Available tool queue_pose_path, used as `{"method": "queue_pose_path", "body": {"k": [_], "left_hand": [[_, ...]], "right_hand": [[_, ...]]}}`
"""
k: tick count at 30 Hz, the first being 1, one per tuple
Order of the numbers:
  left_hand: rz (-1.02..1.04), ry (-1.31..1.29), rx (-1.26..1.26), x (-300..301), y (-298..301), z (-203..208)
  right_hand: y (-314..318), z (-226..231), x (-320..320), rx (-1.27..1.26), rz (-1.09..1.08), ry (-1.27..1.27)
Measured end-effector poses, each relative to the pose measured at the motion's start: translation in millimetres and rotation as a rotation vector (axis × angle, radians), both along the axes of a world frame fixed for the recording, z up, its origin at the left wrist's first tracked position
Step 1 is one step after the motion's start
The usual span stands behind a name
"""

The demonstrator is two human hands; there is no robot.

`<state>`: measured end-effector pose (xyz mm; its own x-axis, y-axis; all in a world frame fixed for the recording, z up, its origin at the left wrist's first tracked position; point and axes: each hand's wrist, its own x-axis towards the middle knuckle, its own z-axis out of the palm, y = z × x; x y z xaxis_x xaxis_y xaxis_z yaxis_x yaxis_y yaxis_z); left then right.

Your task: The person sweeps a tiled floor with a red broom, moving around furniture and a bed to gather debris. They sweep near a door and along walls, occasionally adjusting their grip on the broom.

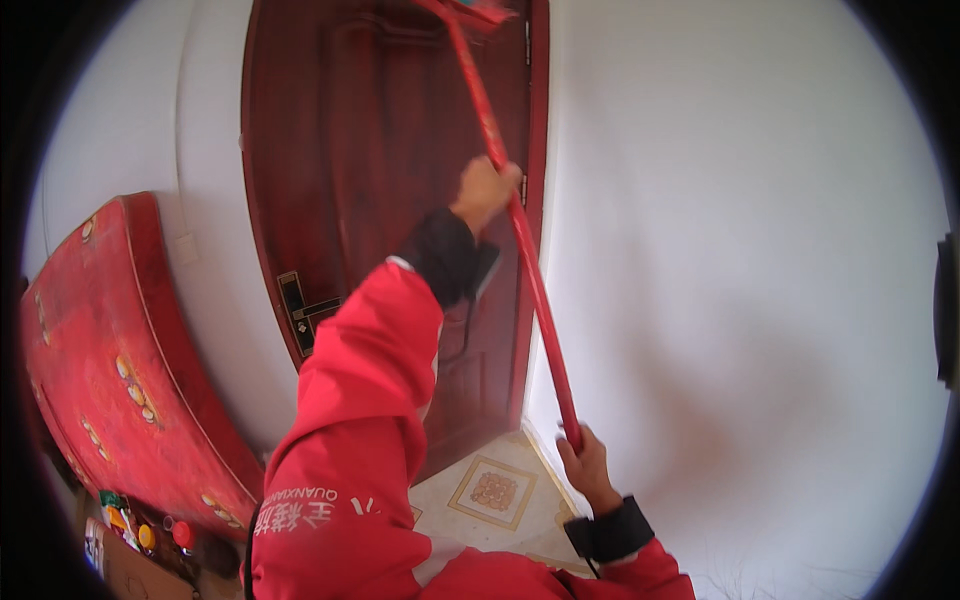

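I hold a red broom (537,290) up at a slant in front of a dark red wooden door (380,200). My left hand (485,190) is wrapped round the upper part of its handle, the arm stretched out. Lower down, my right hand (588,466) is closed round the bottom end of the same handle. The broom's red head, with a bit of teal on it, is near the top of the door; it is blurred and cut off by the picture's upper edge.
A white wall (740,250) stands close on the right. To the left, a red patterned mattress-like panel (130,350) leans against the wall. Bottles and a cardboard box (140,572) are at the lower left. The door handle (318,308) sticks out; patterned tiles (495,490) cover the floor.
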<state>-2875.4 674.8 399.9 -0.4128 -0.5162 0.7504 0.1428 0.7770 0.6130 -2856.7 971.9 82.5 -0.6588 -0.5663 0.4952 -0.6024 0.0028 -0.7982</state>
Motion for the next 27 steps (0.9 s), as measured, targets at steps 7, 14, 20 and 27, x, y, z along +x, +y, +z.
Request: {"method": "queue_pose_path", "body": {"k": [7, 14, 20, 27], "left_hand": [[-0.248, -0.079, 0.176, -27.7, -39.9, -146.2], [-0.564, -0.622, 0.937, 53.6, 127.7, -522.4], [-0.590, -1.209, 0.904, 104.3, 174.3, -595.0], [-0.650, -1.048, 1.222, 79.6, 150.3, -598.1]], "right_hand": [[28.5, -70.5, -20.3, 0.217, 0.065, -0.045], [265.1, -319.9, 123.5, 0.971, 0.004, -0.595], [320.8, -310.0, 187.1, 1.019, -0.158, -0.794], [347.5, -244.4, 233.2, 1.020, -0.219, -0.834]]}}
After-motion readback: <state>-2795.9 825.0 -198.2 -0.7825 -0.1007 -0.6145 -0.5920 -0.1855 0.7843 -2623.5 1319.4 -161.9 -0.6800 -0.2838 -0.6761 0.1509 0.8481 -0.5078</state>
